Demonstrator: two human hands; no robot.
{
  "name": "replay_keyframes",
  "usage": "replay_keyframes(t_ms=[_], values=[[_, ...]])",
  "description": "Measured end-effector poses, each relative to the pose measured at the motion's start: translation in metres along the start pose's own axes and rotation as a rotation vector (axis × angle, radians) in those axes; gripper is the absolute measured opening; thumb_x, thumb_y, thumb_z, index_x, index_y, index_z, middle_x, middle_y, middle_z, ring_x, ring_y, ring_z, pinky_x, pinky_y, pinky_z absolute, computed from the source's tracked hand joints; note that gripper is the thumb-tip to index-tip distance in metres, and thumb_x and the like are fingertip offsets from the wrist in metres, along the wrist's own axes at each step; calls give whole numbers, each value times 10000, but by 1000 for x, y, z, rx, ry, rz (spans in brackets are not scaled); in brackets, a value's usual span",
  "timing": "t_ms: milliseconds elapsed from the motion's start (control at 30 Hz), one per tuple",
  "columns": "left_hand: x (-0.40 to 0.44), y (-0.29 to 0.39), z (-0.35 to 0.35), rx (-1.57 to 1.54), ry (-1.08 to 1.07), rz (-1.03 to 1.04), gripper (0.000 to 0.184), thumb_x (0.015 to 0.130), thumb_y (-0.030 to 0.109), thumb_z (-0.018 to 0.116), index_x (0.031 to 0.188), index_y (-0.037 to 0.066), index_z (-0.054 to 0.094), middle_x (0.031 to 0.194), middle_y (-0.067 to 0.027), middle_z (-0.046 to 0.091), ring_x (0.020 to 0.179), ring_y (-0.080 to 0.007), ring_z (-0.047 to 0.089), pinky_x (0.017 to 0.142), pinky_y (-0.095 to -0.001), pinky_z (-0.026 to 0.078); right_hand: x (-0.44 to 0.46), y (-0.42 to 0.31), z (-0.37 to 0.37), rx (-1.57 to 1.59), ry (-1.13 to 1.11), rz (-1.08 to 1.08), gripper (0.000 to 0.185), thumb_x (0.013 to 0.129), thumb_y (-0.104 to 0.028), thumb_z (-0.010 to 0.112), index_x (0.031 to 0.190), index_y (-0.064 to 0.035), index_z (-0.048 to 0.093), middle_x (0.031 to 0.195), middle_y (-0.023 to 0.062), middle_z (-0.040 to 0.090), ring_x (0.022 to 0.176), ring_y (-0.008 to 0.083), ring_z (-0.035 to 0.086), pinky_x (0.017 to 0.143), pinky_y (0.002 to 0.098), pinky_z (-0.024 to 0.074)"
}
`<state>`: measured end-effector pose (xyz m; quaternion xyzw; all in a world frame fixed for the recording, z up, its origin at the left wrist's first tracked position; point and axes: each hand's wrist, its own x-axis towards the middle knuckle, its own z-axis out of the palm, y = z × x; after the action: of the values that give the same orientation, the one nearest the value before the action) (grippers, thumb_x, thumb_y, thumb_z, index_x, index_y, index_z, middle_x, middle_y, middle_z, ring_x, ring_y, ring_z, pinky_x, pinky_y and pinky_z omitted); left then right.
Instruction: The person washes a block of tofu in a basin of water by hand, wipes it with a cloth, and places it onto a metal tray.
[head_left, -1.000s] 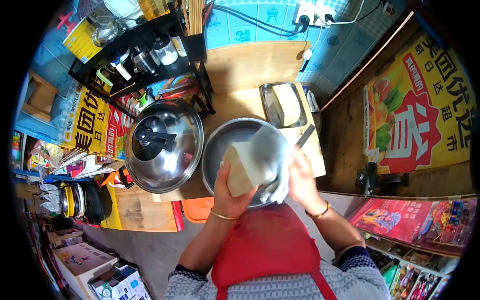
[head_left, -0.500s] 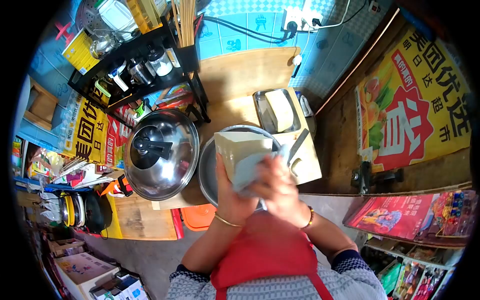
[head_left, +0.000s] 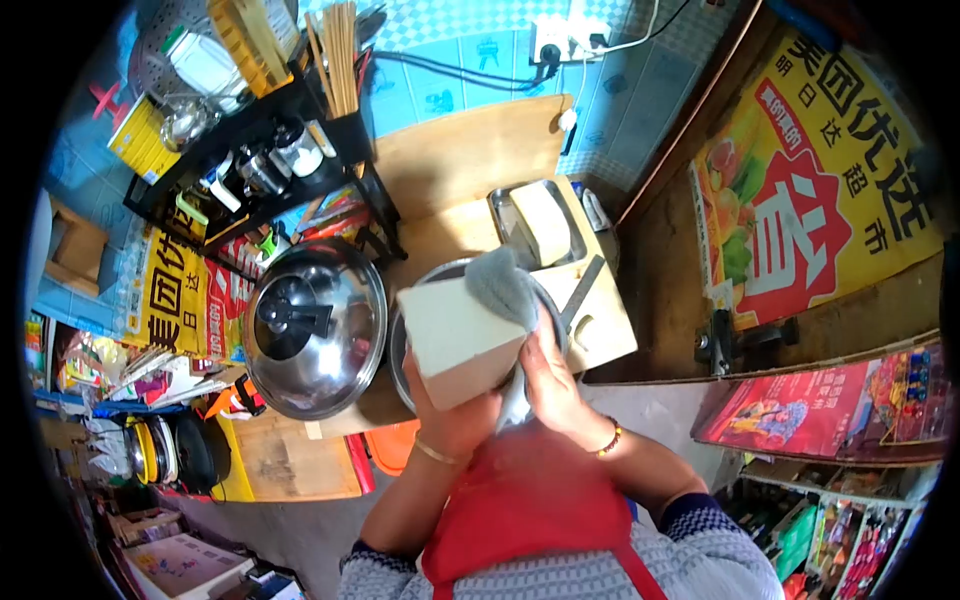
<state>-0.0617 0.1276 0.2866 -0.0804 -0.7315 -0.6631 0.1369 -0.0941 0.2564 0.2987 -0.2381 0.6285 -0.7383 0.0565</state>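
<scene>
Over a steel pan [head_left: 397, 355], my left hand [head_left: 450, 425] grips a large cream-white, box-shaped block [head_left: 465, 335] from below and from its left side. What the block is made of I cannot tell. My right hand [head_left: 552, 380] is at the block's right edge, its fingers pressing a grey cloth [head_left: 500, 287] that drapes over the block's upper right corner. Behind the pan, a metal tray [head_left: 507, 222] carries a pale, curved-sided piece [head_left: 542, 225]. A flat, dark-grey blade-like strip [head_left: 583, 292] lies on the wooden board [head_left: 610, 330] to the right.
A domed steel lid [head_left: 315, 350] with a black handle stands left of the pan. Behind it is a black rack [head_left: 350, 160] with jars and chopsticks. An orange container [head_left: 390, 447] sits below the table edge. Sockets [head_left: 568, 42] and cables are on the tiled wall.
The block has turned and tilted, showing its broad face. My right hand has moved from across the block's front to its right edge, with the cloth now at the upper corner.
</scene>
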Motion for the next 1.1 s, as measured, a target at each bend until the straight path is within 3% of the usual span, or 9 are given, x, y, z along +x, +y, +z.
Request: replay_keyframes(t_ms=[133, 167, 367, 433, 600, 733, 833, 967, 1100], values=[[-3, 7, 3, 922, 5, 111, 449, 865, 321, 477, 1230, 63, 438, 1262, -73, 484, 1169, -204, 442, 1008, -367, 296, -6, 6, -18, 285, -133, 198, 535, 984, -262, 289, 1409, 19, 124, 1460, 140, 199, 1351, 219, 180, 1095, 324, 141], [-6, 2, 2, 796, -4, -33, 449, 877, 332, 455, 1239, 67, 432, 1264, -61, 483, 1178, -202, 436, 1019, -369, 286, 2, 6, -25, 649, -213, 175, 537, 984, -284, 302, 1410, 1, 144, 1453, 122, 219, 1339, 210, 203, 1094, 324, 165], [-2, 5, 10, -412, 57, -357, 443, 933, 386, 368, 1269, 103, 419, 1238, -40, 495, 1164, -189, 447, 1021, -340, 298, -3, 19, -4, 509, 126, 212, 533, 981, -310, 299, 1407, -17, 169, 1444, 94, 240, 1329, 207, 234, 1085, 337, 205], [-8, -3, 3, -463, 26, -355, 507, 919, 393, 421, 1316, 83, 367, 1307, -69, 434, 1225, -227, 385, 1045, -346, 269, 4, 20, -17, 727, 236, 600, 555, 935, -464, 367, 1268, -26, 438, 1193, 127, 549, 1075, 244, 541, 932, 379, 435], [17, -17, -40, 62, 154, -190, 969, 730, 438, 680, 1410, -2, 147, 1476, -187, 116, 1377, -321, 74, 1101, -390, 108, 9, 24, -32, 1121, 206, 800, 541, 915, -472, 435, 1178, -5, 507, 1087, 113, 585, 965, 207, 580, 845, 348, 481], [60, 20, -69, 479, -650, 107, 1082, 630, 456, 745, 1414, 6, 151, 1466, -205, 148, 1378, -348, 32, 1097, -459, 30, -2, 48, -36, 831, 17, 1083, 424, 918, -395, 489, 1055, -3, 575, 944, 66, 629, 798, 123, 615, 672, 267, 521], [56, -14, -68, 76, -1076, 36, 1098, 621, 489, 741, 1423, 29, 147, 1484, -154, 145, 1388, -307, 4, 1094, -470, 21, 1, 27, -34, 782, -82, 1121, 369, 943, -303, 455, 1126, 4, 547, 1017, 83, 635, 876, 147, 630, 771, 292, 517], [32, -25, -63, -114, -913, -41, 995, 655, 445, 739, 1403, 32, 228, 1471, -153, 198, 1390, -287, 16, 1100, -451, 44, -3, 22, -45, 874, -74, 929, 325, 959, -194, 410, 1202, 11, 478, 1104, 83, 597, 979, 151, 593, 859, 277, 481], [-25, -62, -49, -812, -308, -392, 765, 762, 448, 642, 1340, 42, 348, 1366, -137, 382, 1308, -274, 281, 1068, -406, 230, 0, 41, -49, 980, 202, 903, 291, 950, -193, 438, 1171, -13, 499, 978, 97, 619, 850, 142, 623, 745, 293, 530]])
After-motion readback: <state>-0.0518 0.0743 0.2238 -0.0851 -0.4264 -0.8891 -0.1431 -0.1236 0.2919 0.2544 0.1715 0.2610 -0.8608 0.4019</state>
